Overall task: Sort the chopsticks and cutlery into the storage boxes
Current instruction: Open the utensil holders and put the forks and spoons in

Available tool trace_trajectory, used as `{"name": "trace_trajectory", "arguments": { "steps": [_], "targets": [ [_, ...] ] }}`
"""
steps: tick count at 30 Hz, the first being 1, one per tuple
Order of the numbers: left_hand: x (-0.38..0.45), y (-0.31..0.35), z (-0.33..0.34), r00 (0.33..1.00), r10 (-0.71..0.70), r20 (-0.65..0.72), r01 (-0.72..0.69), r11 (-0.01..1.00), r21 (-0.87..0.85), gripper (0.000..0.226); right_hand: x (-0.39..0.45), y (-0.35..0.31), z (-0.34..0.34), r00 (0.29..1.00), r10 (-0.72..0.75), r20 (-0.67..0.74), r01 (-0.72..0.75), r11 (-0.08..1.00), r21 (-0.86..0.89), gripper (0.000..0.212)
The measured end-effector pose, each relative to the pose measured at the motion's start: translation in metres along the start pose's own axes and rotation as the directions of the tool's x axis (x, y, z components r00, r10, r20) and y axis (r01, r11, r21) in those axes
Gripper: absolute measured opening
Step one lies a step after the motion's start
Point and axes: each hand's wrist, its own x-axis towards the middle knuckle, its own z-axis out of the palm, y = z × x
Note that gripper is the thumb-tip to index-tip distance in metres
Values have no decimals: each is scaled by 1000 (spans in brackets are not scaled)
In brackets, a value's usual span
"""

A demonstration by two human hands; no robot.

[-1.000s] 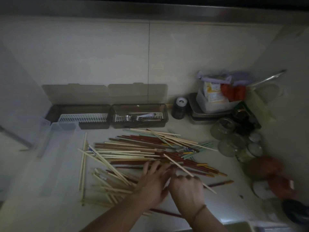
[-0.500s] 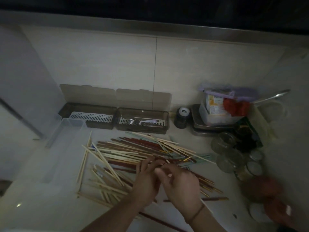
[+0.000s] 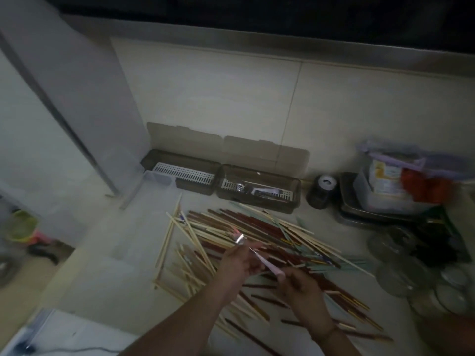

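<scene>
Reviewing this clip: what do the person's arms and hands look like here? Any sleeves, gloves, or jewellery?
Both forearms are bare as far as the frame shows, with no sleeves in view. Neither the left hand nor the right hand wears a glove. A thin band circles the right wrist; the dim light hides its colour and material. No rings can be made out.

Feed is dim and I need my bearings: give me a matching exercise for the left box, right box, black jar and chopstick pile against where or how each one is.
Things:
1. left box
2. right box
3. black jar
4. chopstick pile

States:
A. loose on the counter in front of the boxes
B. holds metal cutlery
C. only a white slotted tray inside
D. stands just right of the boxes

Pairs: 1-C, 2-B, 3-D, 4-A
</scene>
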Motion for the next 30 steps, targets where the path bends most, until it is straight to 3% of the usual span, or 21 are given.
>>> {"name": "trace_trajectory", "arguments": {
  "steps": [5, 8, 12, 15, 20, 24, 30],
  "targets": [
    [15, 4, -19, 999, -49, 8, 43, 938, 345, 21, 13, 15, 7, 978, 203, -48, -187, 954, 234, 33],
    [20, 10, -33, 998, 32, 48, -51, 890, 453, 19, 26, 7, 5, 959, 280, -47, -249, 910, 331, 28],
    [29, 19, -56, 983, 177, 51, -179, 847, 501, 13, 69, -28, -14, 952, 293, -83, -221, 852, 475, 21],
    [36, 27, -80, 950, 311, 10, -234, 693, 682, 11, 116, -56, -28, 948, 296, -120, -224, 883, 413, 16],
    [41, 45, -110, 919, 393, -39, -246, 648, 720, 12, 182, -77, -27, 878, 469, -94, -417, 847, 329, 16],
    [48, 54, -126, 913, 401, -68, -241, 668, 704, 13, 203, -71, -22, 840, 538, -63, -510, 824, 246, 22],
    [59, 54, -140, 899, 438, 22, -267, 509, 818, 18, 209, -61, -17, 838, 524, -155, -511, 852, 114, 32]
  ]
}}
